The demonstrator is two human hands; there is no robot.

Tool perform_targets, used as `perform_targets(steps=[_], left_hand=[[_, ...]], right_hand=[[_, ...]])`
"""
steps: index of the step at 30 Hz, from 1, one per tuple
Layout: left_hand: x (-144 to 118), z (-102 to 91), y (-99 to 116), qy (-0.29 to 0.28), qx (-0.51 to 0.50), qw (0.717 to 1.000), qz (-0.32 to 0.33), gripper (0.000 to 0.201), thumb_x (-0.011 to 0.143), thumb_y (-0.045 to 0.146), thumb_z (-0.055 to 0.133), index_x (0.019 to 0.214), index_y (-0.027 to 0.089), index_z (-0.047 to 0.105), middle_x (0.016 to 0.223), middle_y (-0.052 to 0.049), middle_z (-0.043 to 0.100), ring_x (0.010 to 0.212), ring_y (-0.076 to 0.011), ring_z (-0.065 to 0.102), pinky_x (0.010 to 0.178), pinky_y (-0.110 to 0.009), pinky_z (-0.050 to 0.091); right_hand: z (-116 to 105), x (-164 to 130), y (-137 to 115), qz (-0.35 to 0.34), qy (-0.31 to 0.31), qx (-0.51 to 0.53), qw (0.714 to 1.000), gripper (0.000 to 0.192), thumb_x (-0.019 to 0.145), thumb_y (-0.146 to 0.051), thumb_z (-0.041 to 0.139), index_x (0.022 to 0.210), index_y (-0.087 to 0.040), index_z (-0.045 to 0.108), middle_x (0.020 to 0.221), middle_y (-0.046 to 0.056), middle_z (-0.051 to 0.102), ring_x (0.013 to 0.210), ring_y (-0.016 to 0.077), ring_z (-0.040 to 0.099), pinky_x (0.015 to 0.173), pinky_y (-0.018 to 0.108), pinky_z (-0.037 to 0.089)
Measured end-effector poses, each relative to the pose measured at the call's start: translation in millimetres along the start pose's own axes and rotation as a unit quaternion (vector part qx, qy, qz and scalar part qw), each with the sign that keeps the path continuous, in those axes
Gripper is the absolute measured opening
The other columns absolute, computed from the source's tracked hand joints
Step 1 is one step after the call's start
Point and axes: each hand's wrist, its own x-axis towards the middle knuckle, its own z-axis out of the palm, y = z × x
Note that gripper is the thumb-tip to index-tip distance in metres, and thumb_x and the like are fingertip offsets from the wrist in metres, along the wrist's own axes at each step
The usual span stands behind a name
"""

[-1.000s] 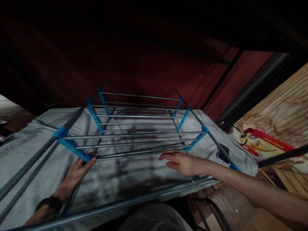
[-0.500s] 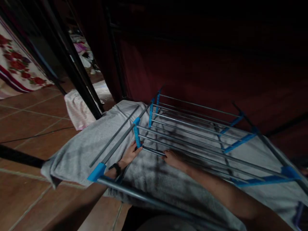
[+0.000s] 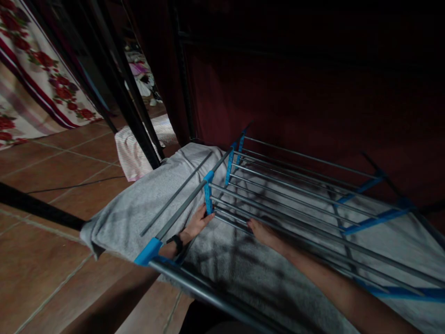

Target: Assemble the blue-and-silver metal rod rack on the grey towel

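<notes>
Dim room, head view looking down. Drying rack (image 3: 278, 195) w/ grey rods & blue clips fills centre and right of frame. Grey towel (image 3: 132, 208) lies spread under the rods, running from centre-left to lower right edge; its left corner hangs over the tile floor (image 3: 45, 185).

Left hand (image 3: 196, 223) at centre, just below the blue clip (image 3: 208, 198) on the rack's near left bar; fingers (image 3: 205, 218) stretched out flat, not clenched, tips touching the clip's lower end and resting on towel. Black wristband (image 3: 177, 242) on that wrist, just right of another blue clip (image 3: 149, 251) at the frame corner, lower left of centre.

Right hand (image 3: 264, 233) slightly right of centre, reaching in under the lowest rods from lower right; palm down on towel, fingers extended toward the rods. Fingertips partly hidden by the rods, so cannot tell if curled round one or lying loose. Forearm runs off to lower right corner.

Hands near each other, both on the towel's near part, left of the rack's middle.

Upper left of frame: floral cloth (image 3: 38, 79) w/ red flowers. Black pole (image 3: 128, 97) slants down from top left to the towel's far edge. Pale striped cloth (image 3: 134, 148) on floor just left of pole's foot. Dark red wall (image 3: 313, 83) across top right behind rack. Thick dark bar (image 3: 215, 297) crosses bottom centre, nearest the camera.
</notes>
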Motion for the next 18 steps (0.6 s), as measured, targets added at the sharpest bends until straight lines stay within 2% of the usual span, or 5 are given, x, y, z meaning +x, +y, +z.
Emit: perform_targets(steps=[3, 5, 8, 12, 18], left_hand=[[0, 1.1, -2, 0.010, -0.009, 1.000, 0.003, 0.051, 0.090, 0.058, 0.061, 0.121, 0.018, 0.066, 0.123, -0.014, 0.065, 0.118, -0.0323, 0.059, 0.109, -0.049, 0.046], [0, 1.1, -3, 0.011, -0.012, 1.000, 0.008, 0.050, 0.090, 0.057, 0.061, 0.120, 0.017, 0.065, 0.123, -0.014, 0.064, 0.118, -0.0326, 0.058, 0.109, -0.050, 0.045], [0, 0.2, -1, 0.001, -0.005, 1.000, 0.018, 0.040, 0.091, 0.055, 0.060, 0.104, 0.018, 0.067, 0.118, -0.014, 0.063, 0.112, -0.0313, 0.059, 0.106, -0.049, 0.046], [0, -0.3, 7, 0.010, -0.007, 1.000, 0.008, 0.036, 0.089, 0.055, 0.061, 0.085, 0.019, 0.064, 0.104, -0.010, 0.060, 0.099, -0.0275, 0.059, 0.095, -0.043, 0.050], [4, 4.5, 10, 0.030, -0.077, 0.996, -0.019, 0.036, 0.082, 0.051, 0.069, 0.096, 0.018, 0.065, 0.096, -0.006, 0.062, 0.090, -0.0226, 0.058, 0.086, -0.037, 0.051]], right_hand=[[-4, -5, -4, -0.005, 0.019, -0.020, 1.000, 0.037, 0.107, -0.028, 0.032, 0.106, -0.021, 0.069, 0.114, 0.010, 0.073, 0.107, 0.0244, 0.066, 0.093, 0.034, 0.046], [-4, -10, -8, -0.006, 0.005, -0.033, 0.999, 0.036, 0.107, -0.033, 0.032, 0.114, -0.021, 0.065, 0.113, 0.010, 0.074, 0.103, 0.0240, 0.068, 0.089, 0.033, 0.047], [-4, -17, -15, -0.003, -0.020, -0.040, 0.999, 0.034, 0.107, -0.037, 0.035, 0.120, -0.021, 0.062, 0.115, 0.010, 0.074, 0.102, 0.0237, 0.070, 0.085, 0.032, 0.046], [-6, -20, -18, 0.005, -0.015, -0.030, 0.999, 0.034, 0.107, -0.036, 0.035, 0.121, -0.021, 0.062, 0.124, 0.011, 0.072, 0.112, 0.0253, 0.068, 0.090, 0.033, 0.046], [-11, -15, -25, -0.028, -0.016, -0.025, 0.999, 0.033, 0.105, -0.032, 0.038, 0.124, -0.020, 0.062, 0.122, 0.011, 0.074, 0.110, 0.0252, 0.069, 0.092, 0.033, 0.047]])
